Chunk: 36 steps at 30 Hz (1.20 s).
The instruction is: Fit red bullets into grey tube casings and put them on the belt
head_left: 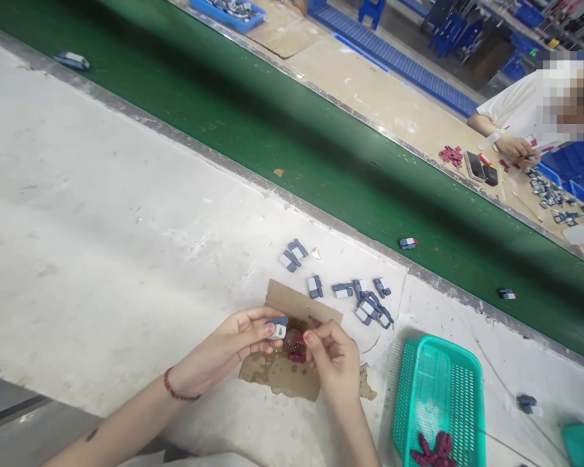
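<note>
My left hand (228, 353) pinches a small grey-and-white part (276, 329) between thumb and fingers. My right hand (335, 360) is closed beside it, fingertips pinching a small dark red piece (294, 339) at the grey part. Both hands hover over a stained scrap of cardboard (282, 376) on the white worktable (102, 246). More dark red bits lie on the cardboard under the hands. Several grey-and-white parts (365, 301) lie scattered just beyond the cardboard.
A teal mesh basket (438, 389) with dark red pieces (433, 451) stands at my right. A green conveyor belt (296, 143) runs diagonally behind, carrying a few parts (408, 243). Across it, another person's hands (516, 150) work at a bench with parts and blue trays.
</note>
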Motion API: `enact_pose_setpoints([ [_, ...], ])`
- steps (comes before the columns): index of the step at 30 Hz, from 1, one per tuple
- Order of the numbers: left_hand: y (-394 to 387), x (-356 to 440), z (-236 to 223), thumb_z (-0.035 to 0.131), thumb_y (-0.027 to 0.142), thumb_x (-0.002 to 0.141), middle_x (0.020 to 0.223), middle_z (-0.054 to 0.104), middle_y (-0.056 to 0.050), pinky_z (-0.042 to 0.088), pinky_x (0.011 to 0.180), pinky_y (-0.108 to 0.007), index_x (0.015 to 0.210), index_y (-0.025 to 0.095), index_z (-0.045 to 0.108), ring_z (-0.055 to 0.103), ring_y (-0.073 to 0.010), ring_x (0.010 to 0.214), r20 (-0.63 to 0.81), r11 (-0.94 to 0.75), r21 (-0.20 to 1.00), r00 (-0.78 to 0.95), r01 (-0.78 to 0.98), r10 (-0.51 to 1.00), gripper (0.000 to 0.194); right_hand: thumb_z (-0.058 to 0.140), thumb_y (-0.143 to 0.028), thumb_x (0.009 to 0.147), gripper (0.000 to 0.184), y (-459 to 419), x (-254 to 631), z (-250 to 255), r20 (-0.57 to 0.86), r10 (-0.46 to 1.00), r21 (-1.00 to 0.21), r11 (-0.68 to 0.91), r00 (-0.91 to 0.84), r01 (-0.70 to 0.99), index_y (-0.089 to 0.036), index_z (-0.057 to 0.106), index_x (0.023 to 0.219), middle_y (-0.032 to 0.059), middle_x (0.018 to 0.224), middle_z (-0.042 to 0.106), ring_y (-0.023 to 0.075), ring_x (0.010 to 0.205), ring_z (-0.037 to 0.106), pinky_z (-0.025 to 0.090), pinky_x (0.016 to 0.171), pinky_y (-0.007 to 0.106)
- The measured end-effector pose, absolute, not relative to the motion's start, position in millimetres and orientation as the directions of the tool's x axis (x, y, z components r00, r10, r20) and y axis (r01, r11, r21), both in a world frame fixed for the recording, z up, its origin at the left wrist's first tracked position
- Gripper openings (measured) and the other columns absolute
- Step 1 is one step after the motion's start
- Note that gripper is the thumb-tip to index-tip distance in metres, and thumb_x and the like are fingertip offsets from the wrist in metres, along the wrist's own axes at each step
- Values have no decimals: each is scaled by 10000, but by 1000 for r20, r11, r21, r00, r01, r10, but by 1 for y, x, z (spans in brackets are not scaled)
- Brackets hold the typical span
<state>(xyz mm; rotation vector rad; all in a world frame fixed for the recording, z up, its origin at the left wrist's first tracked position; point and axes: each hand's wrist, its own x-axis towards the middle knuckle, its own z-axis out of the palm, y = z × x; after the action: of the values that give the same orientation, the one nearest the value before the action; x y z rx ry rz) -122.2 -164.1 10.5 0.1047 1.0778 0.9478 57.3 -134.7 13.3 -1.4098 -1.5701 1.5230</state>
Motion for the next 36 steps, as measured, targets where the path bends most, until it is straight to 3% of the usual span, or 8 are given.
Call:
enact_pose_setpoints([
  [4, -166, -119, 9, 877, 358, 575, 677, 658, 4, 485, 623, -242, 882, 154, 686, 624, -148, 669, -687, 642, 529, 164, -556, 708, 415, 623, -520, 831, 351, -136, 55, 18, -289, 907, -957, -281, -305, 69, -196, 577, 706, -24, 517, 566, 105, 439, 492, 414, 430, 218],
  [7, -165, -118, 11, 865, 365, 589, 660, 659, 0, 478, 632, -247, 883, 151, 689, 610, -148, 666, -670, 646, 554, 180, -524, 720, 403, 645, -558, 799, 382, -137, 49, 18, -287, 910, -955, -298, -300, 9, -195, 585, 696, -35, 496, 544, 98, 424, 473, 418, 424, 217],
  [17, -163, -116, 8, 863, 401, 587, 634, 662, -7, 456, 602, -234, 847, 134, 707, 563, -117, 586, -639, 648, 599, 207, -470, 741, 404, 625, -550, 811, 382, -133, 48, 18, -303, 869, -950, -308, -391, 51, -200, 547, 677, -56, 484, 498, 88, 422, 440, 387, 434, 208],
  [23, -161, -112, 7, 837, 404, 630, 640, 665, -16, 486, 619, -249, 868, 136, 705, 589, -138, 602, -637, 651, 637, 193, -413, 746, 382, 590, -494, 847, 344, -137, 47, 16, -269, 900, -962, -232, -342, 145, -192, 573, 682, -50, 508, 507, 90, 450, 446, 380, 464, 211],
  [26, -158, -112, 11, 790, 440, 681, 733, 705, -52, 515, 644, -272, 920, 136, 705, 626, -162, 640, -600, 637, 693, 220, -338, 770, 396, 607, -546, 820, 384, -135, 49, 15, -307, 893, -952, -287, -330, 110, -194, 559, 673, -54, 476, 500, 87, 415, 431, 374, 431, 205],
  [28, -156, -114, 16, 738, 434, 741, 865, 732, -85, 534, 681, -293, 1013, 151, 704, 660, -196, 725, -518, 570, 787, 248, -237, 818, 393, 625, -584, 793, 415, -133, 51, 16, -344, 878, -937, -342, -333, 67, -197, 542, 667, -56, 451, 498, 83, 387, 417, 367, 401, 199],
  [31, -149, -118, 26, 644, 370, 839, 1033, 729, -95, 530, 787, -307, 1099, 202, 708, 667, -234, 896, -325, 341, 940, 287, -7, 901, 317, 649, -603, 769, 439, -129, 55, 18, -364, 877, -927, -373, -315, 32, -200, 524, 647, -54, 430, 499, 80, 363, 408, 362, 372, 193],
  [36, -138, -116, 35, 577, 354, 898, 1022, 735, -100, 499, 814, -279, 1088, 185, 723, 669, -242, 917, -156, 93, 974, 313, 209, 937, 294, 678, -565, 769, 421, -130, 57, 15, -320, 926, -945, -328, -200, -5, -203, 518, 623, -47, 422, 505, 92, 363, 434, 378, 361, 194],
])
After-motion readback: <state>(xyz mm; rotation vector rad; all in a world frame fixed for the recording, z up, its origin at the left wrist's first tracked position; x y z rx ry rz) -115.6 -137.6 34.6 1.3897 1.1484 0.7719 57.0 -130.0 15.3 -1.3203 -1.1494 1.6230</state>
